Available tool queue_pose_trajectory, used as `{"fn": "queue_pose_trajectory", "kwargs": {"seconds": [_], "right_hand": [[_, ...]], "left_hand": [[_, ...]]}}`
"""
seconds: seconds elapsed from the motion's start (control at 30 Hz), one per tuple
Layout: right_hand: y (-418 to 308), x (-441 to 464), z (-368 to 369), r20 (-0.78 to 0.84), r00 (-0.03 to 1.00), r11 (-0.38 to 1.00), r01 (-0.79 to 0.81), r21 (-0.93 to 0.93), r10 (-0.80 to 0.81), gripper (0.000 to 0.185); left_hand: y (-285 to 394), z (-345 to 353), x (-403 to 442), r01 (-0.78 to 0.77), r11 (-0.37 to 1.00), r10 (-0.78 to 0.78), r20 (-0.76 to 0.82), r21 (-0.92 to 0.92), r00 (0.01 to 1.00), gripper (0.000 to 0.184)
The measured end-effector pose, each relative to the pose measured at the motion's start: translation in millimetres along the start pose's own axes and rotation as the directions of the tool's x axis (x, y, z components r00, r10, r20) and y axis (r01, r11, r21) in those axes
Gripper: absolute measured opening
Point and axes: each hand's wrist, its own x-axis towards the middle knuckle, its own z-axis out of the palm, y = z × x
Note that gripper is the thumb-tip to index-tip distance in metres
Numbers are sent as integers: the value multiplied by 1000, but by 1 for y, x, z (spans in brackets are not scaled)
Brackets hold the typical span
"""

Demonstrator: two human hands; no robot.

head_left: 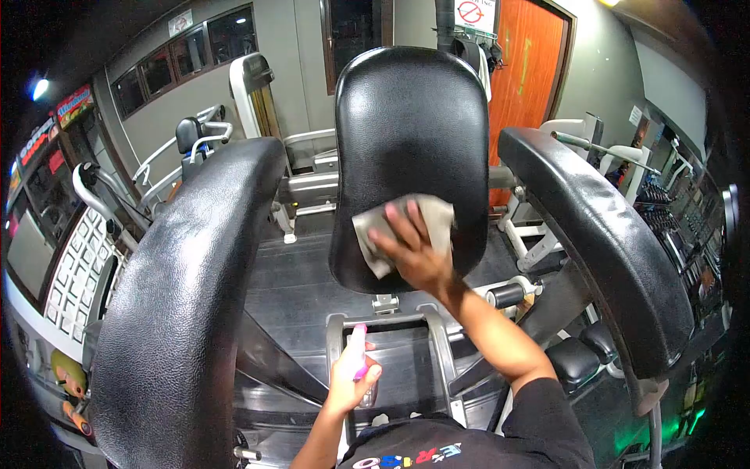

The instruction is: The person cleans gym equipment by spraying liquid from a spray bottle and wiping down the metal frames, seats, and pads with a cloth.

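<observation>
A black padded backrest (410, 125) of a gym machine stands upright in front of me. My right hand (414, 254) lies spread on a light grey cloth (436, 223), pressing it against the lower part of the pad. The hand is slightly blurred. Lower down, my left hand (350, 379) is wrapped round a spray bottle (358, 341) with a pink and white top. Its clear body shows only partly below the fingers. The bottle is apart from the backrest.
Long black arm pads flank me, one on the left (187, 258) and one on the right (598, 227). A metal frame (441, 352) runs below the backrest. More gym machines, a dumbbell rack on the right and an orange door (531, 70) stand beyond.
</observation>
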Motion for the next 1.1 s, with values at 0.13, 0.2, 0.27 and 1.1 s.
{"fn": "queue_pose_trajectory", "kwargs": {"seconds": [0.13,0.2,0.27,1.1], "right_hand": [[33,110,-26,-19,987,987,-160,12,161,68],[42,146,-27,-114,963,969,-246,-8,243,62],[41,155,-18,-264,951,969,-206,-138,164,53],[8,170,13,301,827,873,487,35,-474,22]], "left_hand": [[9,2,-2,-37,998,37,18,48,999,72],[16,0,-5,-1,1000,1,22,13,1000,72],[12,-2,-10,-14,1000,14,4,19,1000,72],[9,0,-31,48,999,-49,-34,-25,998,55]]}}
